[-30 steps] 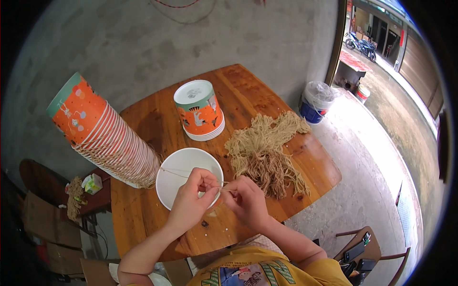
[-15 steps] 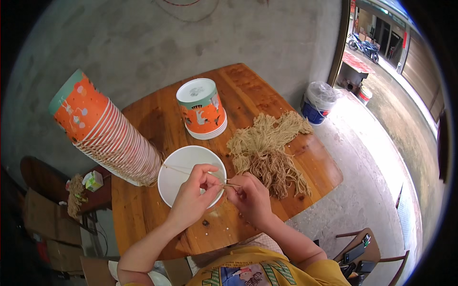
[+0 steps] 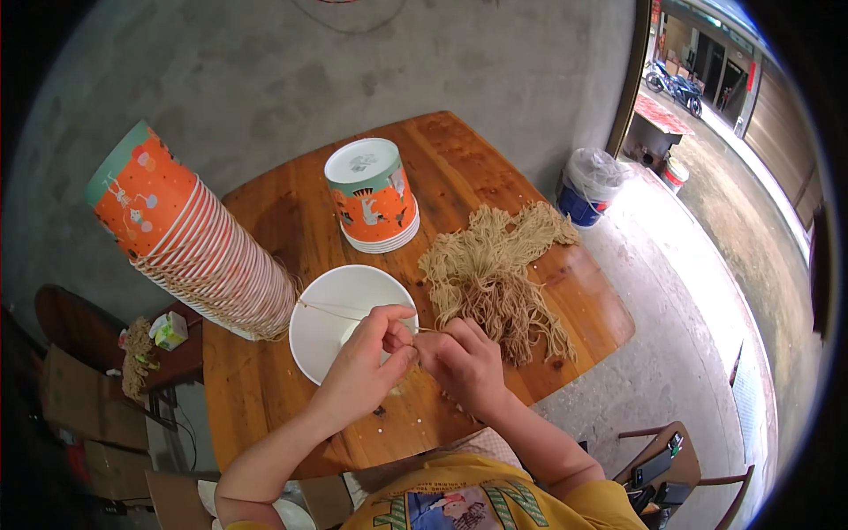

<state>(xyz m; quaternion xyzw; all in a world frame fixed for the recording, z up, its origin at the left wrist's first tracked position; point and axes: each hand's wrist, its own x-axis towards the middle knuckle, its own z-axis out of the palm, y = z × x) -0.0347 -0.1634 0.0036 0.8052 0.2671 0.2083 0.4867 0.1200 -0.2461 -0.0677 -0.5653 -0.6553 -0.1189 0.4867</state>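
Head view: L fingers [image 3: 394, 314] + R fingers [image 3: 455, 340] pinching string [image 3: 301, 303], strands xing white tub [image 3: 311, 344].

We record a varnished wooden table [image 3: 252, 389] across the centre of the frame. On it we find a tall stack of orange tubs [image 3: 212, 252] at centre left, a shorter inverted stack [image 3: 373, 212] at upper centre, a white-lined tub [image 3: 311, 331] mid-frame, a heap of tan strands [image 3: 486, 274] right of centre and, lower down, white specks [image 3: 381, 430].
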